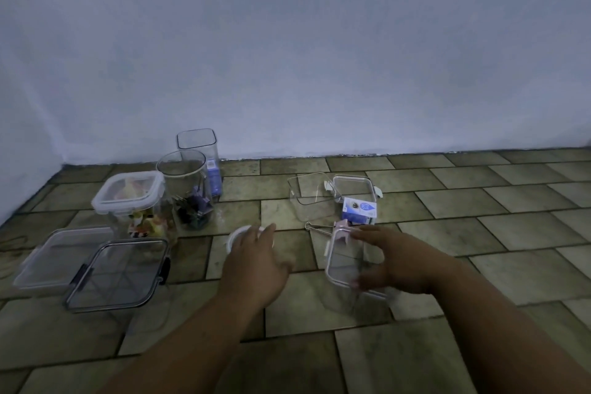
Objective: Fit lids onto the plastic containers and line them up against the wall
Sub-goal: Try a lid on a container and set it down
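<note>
Your right hand (395,261) is gripping the box (340,265) near the middle of the floor (479,233); your left hand (256,262) is laying straight, relaxed fingers on the round lid (234,238).

Tiled floor (447,189): grey-brown rectangular tiles running in staggered rows, dark grout lines showing.
Binder clip (323,229), pink with wire handles: lying flat on the floor.
Small blue-and-white carton (359,209): lying on its side just behind the clip.
</note>
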